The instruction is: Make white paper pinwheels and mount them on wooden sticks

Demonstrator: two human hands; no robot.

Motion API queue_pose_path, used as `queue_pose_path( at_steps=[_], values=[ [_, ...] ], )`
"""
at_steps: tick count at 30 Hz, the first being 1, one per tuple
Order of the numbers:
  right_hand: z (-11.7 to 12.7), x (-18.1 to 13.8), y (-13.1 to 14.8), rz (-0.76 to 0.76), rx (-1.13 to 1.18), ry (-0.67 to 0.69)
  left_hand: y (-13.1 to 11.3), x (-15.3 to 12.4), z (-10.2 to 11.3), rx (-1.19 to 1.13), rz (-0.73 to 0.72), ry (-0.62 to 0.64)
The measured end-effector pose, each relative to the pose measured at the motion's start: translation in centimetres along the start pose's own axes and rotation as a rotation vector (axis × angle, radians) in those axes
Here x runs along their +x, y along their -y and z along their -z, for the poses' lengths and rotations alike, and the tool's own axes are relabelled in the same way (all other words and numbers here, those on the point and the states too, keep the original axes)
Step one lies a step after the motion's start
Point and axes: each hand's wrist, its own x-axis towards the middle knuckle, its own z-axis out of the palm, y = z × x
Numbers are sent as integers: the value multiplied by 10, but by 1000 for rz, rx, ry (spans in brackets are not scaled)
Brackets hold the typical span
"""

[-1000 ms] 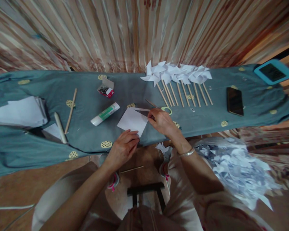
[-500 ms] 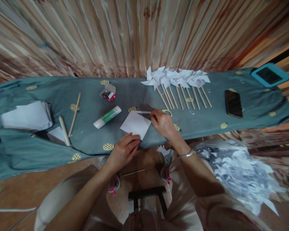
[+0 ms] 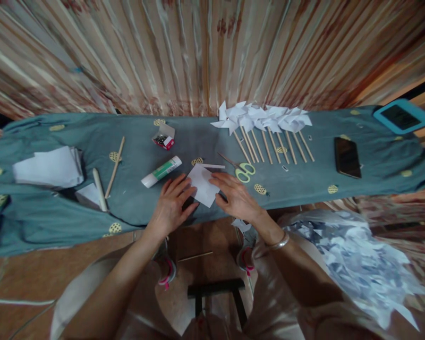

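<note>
A white paper square (image 3: 203,185) lies near the front edge of the teal cloth-covered table (image 3: 134,203). My left hand (image 3: 170,206) rests on its left side with fingers stretched out and spread. My right hand (image 3: 234,197), a bangle on its wrist, lies flat with its fingertips on the paper's right side. Green-handled scissors (image 3: 241,170) lie on the cloth just beyond my right hand, held by no one. A thin cut paper strip (image 3: 212,166) sits at the sheet's far edge.
A glue stick (image 3: 162,171), an open pin box (image 3: 165,137), a wooden stick (image 3: 115,159), a white roll (image 3: 99,189) and a paper stack (image 3: 49,167) lie left. Several paper pinwheels (image 3: 262,117), a phone (image 3: 347,157) and a blue-cased tablet (image 3: 402,115) lie right. Paper scraps (image 3: 357,255) fill a bag.
My right hand has put the scissors down on the cloth and come onto the paper. My left hand has moved up from the table edge onto the sheet's left side.
</note>
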Motion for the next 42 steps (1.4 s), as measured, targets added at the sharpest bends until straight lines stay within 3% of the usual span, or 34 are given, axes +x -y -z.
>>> queue_pose_path(
  at_steps=[13, 21, 28, 42],
  values=[
    [-1, -10, 7, 1, -88, -11, -13, -5, 3, -68, -61, 13],
    [-7, 7, 1, -50, -159, 37, -16, 23, -2, 74, 38, 108],
    [-12, 21, -2, -80, -168, 18, -15, 48, -19, 70, 101, 98],
    [-6, 17, -6, -69, -150, 59, -6, 56, -31, 31, 113, 57]
  ],
)
